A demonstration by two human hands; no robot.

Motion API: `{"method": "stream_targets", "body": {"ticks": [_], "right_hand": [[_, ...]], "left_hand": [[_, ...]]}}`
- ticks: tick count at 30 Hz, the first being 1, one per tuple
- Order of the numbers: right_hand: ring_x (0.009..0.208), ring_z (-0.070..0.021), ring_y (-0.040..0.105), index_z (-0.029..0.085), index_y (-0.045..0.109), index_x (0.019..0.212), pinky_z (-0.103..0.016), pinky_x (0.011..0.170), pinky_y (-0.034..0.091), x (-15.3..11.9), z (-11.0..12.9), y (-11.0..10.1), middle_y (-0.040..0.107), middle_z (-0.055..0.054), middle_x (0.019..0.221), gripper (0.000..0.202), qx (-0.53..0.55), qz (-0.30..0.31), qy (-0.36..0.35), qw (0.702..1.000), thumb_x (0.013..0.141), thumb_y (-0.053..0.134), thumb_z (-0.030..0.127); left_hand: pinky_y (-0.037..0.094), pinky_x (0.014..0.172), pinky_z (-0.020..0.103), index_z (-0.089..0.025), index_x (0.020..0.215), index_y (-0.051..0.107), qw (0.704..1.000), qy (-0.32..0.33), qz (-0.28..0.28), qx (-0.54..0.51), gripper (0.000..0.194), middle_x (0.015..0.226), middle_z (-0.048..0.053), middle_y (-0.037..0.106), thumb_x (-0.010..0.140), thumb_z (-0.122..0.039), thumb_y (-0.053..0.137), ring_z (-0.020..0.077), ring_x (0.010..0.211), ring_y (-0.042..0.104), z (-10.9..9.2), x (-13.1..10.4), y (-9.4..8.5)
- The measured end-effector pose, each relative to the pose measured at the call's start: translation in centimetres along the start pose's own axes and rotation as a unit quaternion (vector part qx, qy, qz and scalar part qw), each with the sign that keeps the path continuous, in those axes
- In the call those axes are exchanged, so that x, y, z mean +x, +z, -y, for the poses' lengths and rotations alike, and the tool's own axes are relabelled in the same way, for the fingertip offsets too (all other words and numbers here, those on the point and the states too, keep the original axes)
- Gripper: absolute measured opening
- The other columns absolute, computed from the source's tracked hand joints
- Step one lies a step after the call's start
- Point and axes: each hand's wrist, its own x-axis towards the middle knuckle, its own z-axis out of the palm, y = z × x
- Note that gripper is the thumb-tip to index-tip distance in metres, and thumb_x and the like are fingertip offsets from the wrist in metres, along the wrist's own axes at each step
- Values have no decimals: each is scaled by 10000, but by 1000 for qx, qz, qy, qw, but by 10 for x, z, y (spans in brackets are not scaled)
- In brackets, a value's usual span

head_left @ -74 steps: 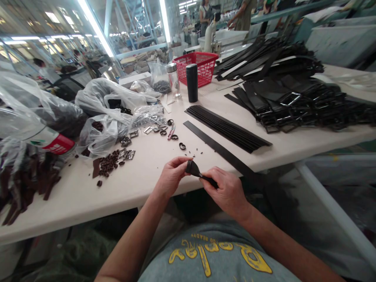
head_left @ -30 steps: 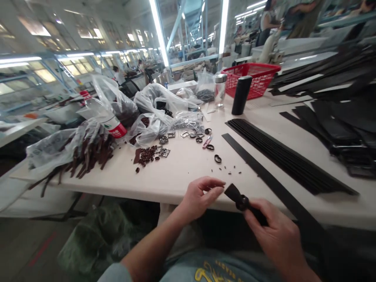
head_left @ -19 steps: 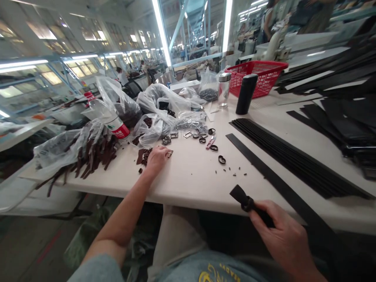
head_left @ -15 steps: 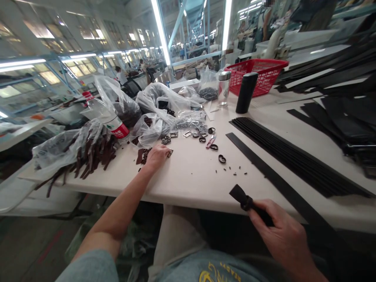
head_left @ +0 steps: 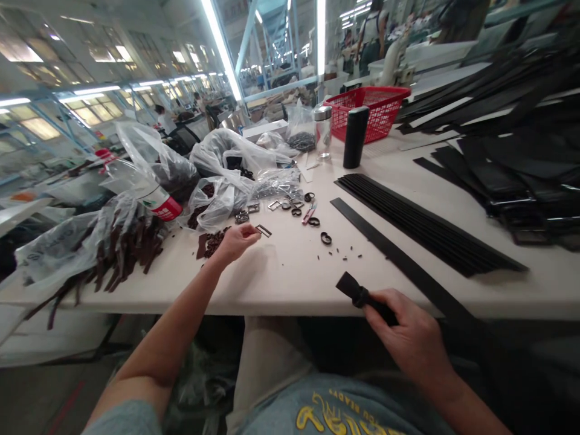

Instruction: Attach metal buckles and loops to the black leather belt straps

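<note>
My left hand [head_left: 238, 243] pinches a metal belt buckle [head_left: 264, 231] by one side, raised a little above the table. Beneath and behind that hand lies a pile of small brown pieces [head_left: 214, 241]. My right hand [head_left: 405, 323] is closed round a black belt strap [head_left: 348, 284] near its end, at the table's front edge. A dark loop [head_left: 361, 296] sits around the strap just ahead of my fingers. More buckles [head_left: 242, 216] and several black loops [head_left: 325, 238] rest on the table between and beyond my hands, with tiny dark bits [head_left: 345, 258] nearby.
A stack of black straps [head_left: 426, 223] and a single long strap [head_left: 385, 240] lie at right. Behind stand a black flask [head_left: 356, 138], a glass bottle [head_left: 323, 133] and a red basket [head_left: 369, 112]. Plastic bags [head_left: 235, 151] and brown strips [head_left: 131, 241] fill the left.
My left hand has lifted the buckle off the table and turned it outward. My right hand still grips the strap with its loop. The whole view has shifted somewhat to the right.
</note>
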Motion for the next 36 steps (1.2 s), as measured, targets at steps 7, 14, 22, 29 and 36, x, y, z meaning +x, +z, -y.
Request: {"method": "stream_targets", "body": {"ticks": [7,14,22,29,36], "right_hand": [[676,-197,673,215,600,863,-302,625,496,6,10,-3,678,-22,741,63,5,-11,13,1000,902,566,252],[731,-207,670,198,613,880,-310,669,492,9,14,-6,675,-30,780,18,-2,-19,34,999,877,601,212],[730,-203,668,184,636,887,-302,660,476,3,19,-4,680,-38,784,34,-14,1,14,1000,883,602,181],[769,-201,665,198,633,903,-295,691,477,2,20,-5,691,-40,818,47,29,7,66,997,867,602,198],[907,-223,683,212,598,1118,-316,795,500,4,18,-13,720,-48,1024,386,119,88,145,978,760,729,271]], "left_hand": [[529,787,311,-156,679,627,921,-80,79,-372,287,861,64,717,666,-370,817,179,825,673,-56,-28,44],[489,748,279,-155,695,649,909,-5,173,-379,219,818,53,703,765,-322,771,157,778,628,-103,-57,80],[469,707,268,-152,702,658,917,-13,195,-348,251,816,45,695,711,-351,811,143,727,594,-122,-67,98],[395,566,222,-154,677,637,928,-21,159,-337,277,618,-19,601,692,-367,814,96,577,489,-124,-80,116],[406,598,231,-160,661,616,934,-37,137,-329,300,623,-11,597,702,-405,784,111,600,492,-122,-83,122]]}}
